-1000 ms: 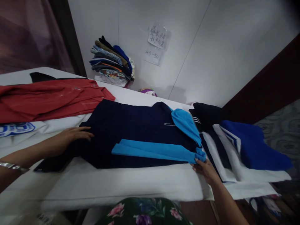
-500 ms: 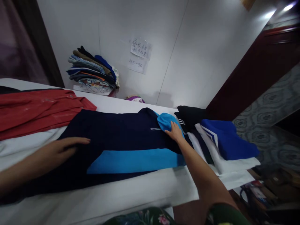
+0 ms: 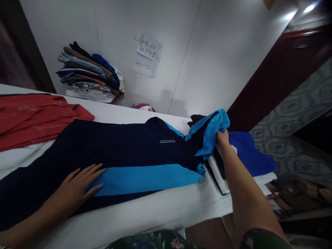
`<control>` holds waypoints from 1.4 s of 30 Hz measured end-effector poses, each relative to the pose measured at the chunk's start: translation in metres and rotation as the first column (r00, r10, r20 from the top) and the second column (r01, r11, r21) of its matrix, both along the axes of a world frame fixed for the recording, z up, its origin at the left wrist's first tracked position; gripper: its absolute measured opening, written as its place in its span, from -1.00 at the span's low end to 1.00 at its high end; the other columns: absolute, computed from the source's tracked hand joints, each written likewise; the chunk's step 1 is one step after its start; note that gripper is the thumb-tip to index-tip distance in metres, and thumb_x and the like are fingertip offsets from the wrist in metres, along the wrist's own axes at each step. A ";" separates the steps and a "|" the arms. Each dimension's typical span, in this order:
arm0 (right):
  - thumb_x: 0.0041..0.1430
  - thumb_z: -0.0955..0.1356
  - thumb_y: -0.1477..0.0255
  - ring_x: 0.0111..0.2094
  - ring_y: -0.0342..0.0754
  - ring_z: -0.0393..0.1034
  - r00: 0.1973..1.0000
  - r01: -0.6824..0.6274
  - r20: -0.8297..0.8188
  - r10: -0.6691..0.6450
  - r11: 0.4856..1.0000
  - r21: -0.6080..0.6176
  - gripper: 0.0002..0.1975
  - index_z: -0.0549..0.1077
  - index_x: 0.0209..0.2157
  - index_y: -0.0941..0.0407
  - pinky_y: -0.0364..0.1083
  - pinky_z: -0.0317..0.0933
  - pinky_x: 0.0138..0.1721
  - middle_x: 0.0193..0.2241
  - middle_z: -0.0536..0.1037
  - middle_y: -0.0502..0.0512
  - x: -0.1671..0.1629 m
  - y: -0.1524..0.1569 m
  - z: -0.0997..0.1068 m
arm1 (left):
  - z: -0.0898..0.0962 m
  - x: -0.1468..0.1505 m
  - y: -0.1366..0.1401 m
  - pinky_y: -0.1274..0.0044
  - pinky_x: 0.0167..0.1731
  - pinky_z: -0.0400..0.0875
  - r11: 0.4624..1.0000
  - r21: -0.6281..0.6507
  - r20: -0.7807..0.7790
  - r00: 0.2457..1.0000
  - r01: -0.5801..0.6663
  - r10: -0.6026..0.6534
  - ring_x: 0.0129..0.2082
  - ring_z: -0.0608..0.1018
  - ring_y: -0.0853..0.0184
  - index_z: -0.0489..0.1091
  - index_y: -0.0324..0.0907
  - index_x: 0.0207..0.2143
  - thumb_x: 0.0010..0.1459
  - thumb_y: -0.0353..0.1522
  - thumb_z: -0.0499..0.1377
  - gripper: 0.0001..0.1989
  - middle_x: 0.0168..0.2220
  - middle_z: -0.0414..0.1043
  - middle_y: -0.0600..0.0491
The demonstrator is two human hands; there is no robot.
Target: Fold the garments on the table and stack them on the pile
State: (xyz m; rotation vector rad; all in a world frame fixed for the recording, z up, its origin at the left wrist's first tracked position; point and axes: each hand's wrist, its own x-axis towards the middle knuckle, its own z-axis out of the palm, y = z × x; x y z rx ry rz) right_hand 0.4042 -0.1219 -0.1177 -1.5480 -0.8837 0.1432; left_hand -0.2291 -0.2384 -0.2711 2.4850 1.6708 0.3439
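A navy jacket [image 3: 124, 145] with a light-blue panel lies spread across the white table [image 3: 166, 207]. Two thin pale lines mark the cloth near its collar end. My left hand [image 3: 83, 185] rests flat on it, fingers spread, at the left end of the light-blue panel. At the right end, my right hand [image 3: 223, 137] grips the jacket's light-blue hood or collar part, which is raised off the table and tilted to the right. The fingertips of that hand are partly hidden by the cloth.
A red garment [image 3: 38, 117] lies at the left. Folded clothes, a blue one [image 3: 251, 155] among them, are piled at the right. A stack of folded garments [image 3: 89, 71] stands behind the table near the wall. Handwritten paper signs [image 3: 147, 52] hang on the wall.
My right hand has lifted the light-blue part and pulled it rightward. My left hand has come down flat onto the jacket by the panel. The view has shifted slightly to the right.
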 end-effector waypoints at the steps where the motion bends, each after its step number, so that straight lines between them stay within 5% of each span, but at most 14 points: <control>1: -0.12 0.37 0.45 -0.11 0.07 0.46 0.999 0.026 0.032 -0.026 0.999 -0.022 -0.42 0.37 0.04 0.18 0.08 0.33 0.01 -0.15 0.57 0.17 0.003 -0.004 -0.003 | -0.002 0.000 0.000 0.10 0.27 0.09 1.000 0.004 0.007 1.000 0.008 -0.008 0.31 0.28 0.02 0.41 0.03 0.16 0.20 -0.07 0.00 -0.47 0.30 0.24 -0.01; 4: -0.10 0.38 0.47 0.18 0.20 0.30 0.968 0.089 0.243 -0.062 0.991 -0.101 -0.14 0.11 0.29 0.20 0.20 0.16 0.21 0.16 0.38 0.36 -0.006 -0.007 -0.007 | -0.001 0.001 0.001 0.12 0.27 0.09 1.000 -0.006 -0.007 1.000 -0.003 0.003 0.31 0.28 0.04 0.41 0.04 0.17 0.19 -0.07 -0.02 -0.45 0.30 0.24 0.02; 6: -0.02 0.34 0.48 0.35 0.26 0.03 0.886 0.090 0.464 -0.021 0.988 -0.129 -0.14 0.03 0.33 0.25 0.25 0.04 0.28 0.33 0.12 0.46 -0.022 -0.008 -0.003 | 0.003 0.002 0.002 0.14 0.28 0.11 0.999 -0.027 -0.032 0.999 -0.026 0.025 0.32 0.28 0.06 0.39 0.05 0.18 0.17 -0.04 -0.06 -0.41 0.30 0.24 0.04; 9: 0.10 0.31 0.49 0.43 0.30 -0.30 0.682 0.059 0.727 0.077 0.985 -0.160 -0.31 0.17 0.29 0.23 0.34 -0.11 0.32 0.42 -0.12 0.40 -0.055 -0.018 0.003 | 0.010 0.000 0.006 0.15 0.26 0.14 0.997 -0.065 -0.065 0.997 -0.047 0.043 0.31 0.28 0.08 0.41 0.02 0.16 0.16 -0.01 -0.10 -0.37 0.29 0.28 0.03; 11: 0.18 0.30 0.45 0.42 0.27 -0.20 0.604 -0.076 0.767 0.219 0.973 -0.218 -0.46 0.32 0.21 0.20 0.32 -0.10 0.32 0.38 0.05 0.35 -0.081 -0.032 -0.003 | 0.014 -0.004 0.011 0.14 0.26 0.13 0.996 -0.039 -0.082 0.994 -0.074 0.071 0.32 0.27 0.09 0.44 -0.05 0.13 0.18 -0.03 -0.13 -0.38 0.27 0.31 -0.01; 13: 0.24 0.30 0.38 0.30 0.18 0.16 0.589 -0.315 0.650 0.480 0.877 -0.362 -0.56 0.42 0.13 0.18 0.21 0.09 0.28 0.24 0.35 0.32 -0.107 -0.052 -0.019 | 0.018 -0.008 0.015 0.13 0.25 0.13 0.993 0.025 -0.101 0.988 -0.113 0.115 0.32 0.27 0.07 0.46 -0.11 0.11 0.19 -0.07 -0.15 -0.38 0.26 0.33 -0.05; 15: 0.27 0.29 0.30 0.09 0.10 0.44 0.557 -0.535 0.385 0.735 0.673 -0.511 -0.57 0.46 0.11 0.15 0.11 0.30 0.15 0.06 0.55 0.25 -0.127 -0.076 -0.042 | 0.021 -0.011 0.020 0.12 0.24 0.13 0.987 0.082 -0.124 0.981 -0.141 0.150 0.31 0.28 0.06 0.45 -0.16 0.11 0.21 -0.11 -0.16 -0.39 0.25 0.34 -0.09; 17: 0.25 0.32 0.23 0.05 0.10 0.48 0.515 -0.622 0.173 0.840 0.505 -0.598 -0.53 0.45 0.14 0.12 0.10 0.35 0.11 0.03 0.58 0.20 -0.138 -0.101 -0.067 | 0.024 -0.012 0.023 0.10 0.25 0.10 0.982 0.105 -0.167 0.971 -0.158 0.174 0.30 0.30 0.05 0.44 -0.20 0.11 0.22 -0.14 -0.17 -0.39 0.24 0.36 -0.12; 19: 0.22 0.35 0.18 0.12 0.13 0.43 0.505 -0.615 0.103 0.857 0.440 -0.654 -0.47 0.43 0.17 0.09 0.12 0.31 0.15 0.11 0.52 0.18 -0.139 -0.123 -0.086 | 0.027 -0.011 0.025 0.07 0.25 0.05 0.980 0.096 -0.219 0.957 -0.174 0.191 0.29 0.31 0.04 0.41 -0.22 0.14 0.23 -0.15 -0.16 -0.40 0.22 0.38 -0.13; 23: 0.17 0.40 0.18 0.13 0.17 0.42 0.552 -0.497 0.163 0.818 0.479 -0.723 -0.44 0.43 0.17 0.07 0.14 0.30 0.15 0.13 0.50 0.20 -0.129 -0.148 -0.102 | 0.032 -0.007 0.030 0.06 0.23 0.09 0.973 0.076 -0.295 0.927 -0.220 0.232 0.28 0.31 0.03 0.33 -0.29 0.20 0.25 -0.17 -0.12 -0.40 0.24 0.35 -0.17; 26: 0.22 0.36 0.22 -0.03 0.12 0.52 0.543 -0.464 0.234 0.807 0.520 -0.717 -0.61 0.55 0.02 0.07 0.08 0.36 0.04 -0.04 0.62 0.17 -0.125 -0.151 -0.100 | 0.036 -0.005 0.036 0.13 0.19 0.17 0.963 0.077 -0.314 0.910 -0.259 0.270 0.25 0.33 0.03 0.31 -0.33 0.20 0.24 -0.16 -0.06 -0.39 0.22 0.36 -0.22; 30: 0.30 0.28 0.25 -0.28 0.02 0.54 0.540 -0.529 0.295 0.788 0.590 -0.609 -0.70 0.62 -0.20 0.06 -0.04 0.37 -0.22 -0.31 0.65 0.08 -0.127 -0.144 -0.091 | 0.044 -0.005 0.044 0.28 0.03 0.32 0.962 0.051 -0.311 0.911 -0.269 0.271 0.04 0.50 0.05 0.50 -0.29 -0.03 0.23 -0.20 -0.04 -0.52 0.00 0.52 -0.19; 35: 0.33 0.25 0.23 -0.24 0.03 0.52 0.592 -0.479 0.417 0.690 0.717 -0.506 -0.67 0.59 -0.21 0.08 -0.06 0.34 -0.19 -0.30 0.64 0.12 -0.130 -0.125 -0.090 | 0.068 -0.007 0.057 0.34 -0.07 0.35 0.945 0.132 -0.192 0.928 -0.298 0.319 -0.08 0.55 0.09 0.54 -0.23 -0.18 0.23 -0.20 -0.06 -0.57 -0.12 0.57 -0.13; 42: 0.29 0.29 0.24 -0.13 0.11 0.53 0.558 -0.259 0.466 0.687 0.677 -0.689 -0.65 0.57 -0.07 0.12 0.01 0.37 -0.10 -0.14 0.63 0.23 -0.131 -0.100 -0.122 | 0.062 -0.006 0.071 0.32 0.01 0.35 0.934 -0.018 -0.161 0.923 -0.356 0.349 0.00 0.52 0.11 0.48 -0.25 -0.04 0.21 -0.18 -0.01 -0.54 0.02 0.53 -0.15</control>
